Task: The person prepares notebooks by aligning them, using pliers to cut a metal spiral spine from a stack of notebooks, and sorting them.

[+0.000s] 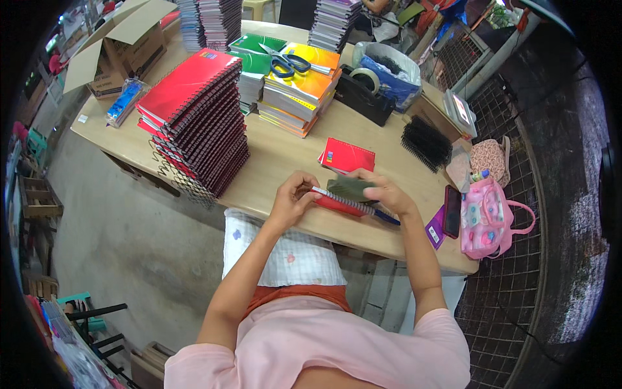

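Observation:
At the table's near edge, my left hand (295, 200) is closed on the end of a red spiral notebook (343, 205). The notebook stands on edge with its wire coil upward. My right hand (389, 192) curls over a dark green, flat piece (350, 188) just behind the coil; it is blurred, and I cannot make out its kind. A dark blue, slim thing (387, 218) pokes out beneath the right hand, mostly hidden. Just beyond the hands lies a small stack of red notebooks (350, 155).
A tall stack of coiled red notebooks (194, 117) stands left. Behind are yellow-orange notebooks (295, 104) with scissors (284, 63) on top, and a tape dispenser (364, 87). To the right lie black wire coils (426, 142), a phone (451, 211) and a pink bag (486, 220).

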### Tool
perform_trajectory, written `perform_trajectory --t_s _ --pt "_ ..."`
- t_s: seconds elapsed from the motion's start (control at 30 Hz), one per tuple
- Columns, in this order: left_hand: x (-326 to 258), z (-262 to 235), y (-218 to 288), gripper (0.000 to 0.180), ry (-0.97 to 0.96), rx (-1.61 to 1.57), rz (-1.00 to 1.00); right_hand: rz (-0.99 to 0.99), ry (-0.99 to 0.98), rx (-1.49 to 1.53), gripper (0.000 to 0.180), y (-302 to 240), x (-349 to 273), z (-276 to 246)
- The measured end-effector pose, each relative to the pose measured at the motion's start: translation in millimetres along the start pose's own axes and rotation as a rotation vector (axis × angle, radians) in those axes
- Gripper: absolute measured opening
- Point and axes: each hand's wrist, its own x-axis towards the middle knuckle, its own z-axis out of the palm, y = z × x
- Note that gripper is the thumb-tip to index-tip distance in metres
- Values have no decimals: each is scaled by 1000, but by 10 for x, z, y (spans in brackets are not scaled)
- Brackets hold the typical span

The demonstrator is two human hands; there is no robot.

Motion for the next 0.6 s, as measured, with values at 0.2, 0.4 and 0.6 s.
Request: perform_trajectory --t_s 0.2,0.4,0.6 --pt "36 -25 -15 43 35 -53 25 163 -2 196 42 -83 60 2" --pt "23 -65 -68 46 79 -137 13 83 137 -23 40 11 115 -5" --pt "52 135 153 62 76 -232 37 307 725 -934 51 815 -716 -606"
